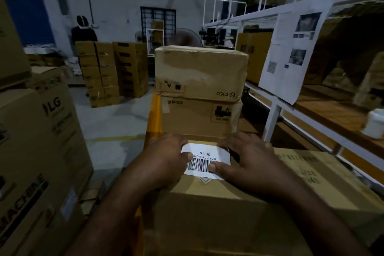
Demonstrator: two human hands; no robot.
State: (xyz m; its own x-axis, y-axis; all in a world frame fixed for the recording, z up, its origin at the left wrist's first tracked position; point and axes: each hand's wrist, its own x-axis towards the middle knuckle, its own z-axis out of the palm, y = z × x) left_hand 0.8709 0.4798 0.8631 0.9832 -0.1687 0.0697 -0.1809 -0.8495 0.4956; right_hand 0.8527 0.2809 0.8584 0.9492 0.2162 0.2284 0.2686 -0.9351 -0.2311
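Note:
A white barcode label [204, 161] lies on top of a brown cardboard box [239, 210] right in front of me. My left hand [166, 162] rests on the label's left side, thumb on the barcode. My right hand [247, 162] lies flat over the label's right side, thumb pressing its lower edge. Both hands press the label down onto the box top.
Two stacked PICO cartons [199, 89] stand just beyond the box. A large LG carton [41, 141] is at my left. A white metal shelf rack [274, 114] with papers [291, 54] and a white jar [376, 123] runs along the right. More carton stacks [112, 70] and a person [83, 29] are farther back.

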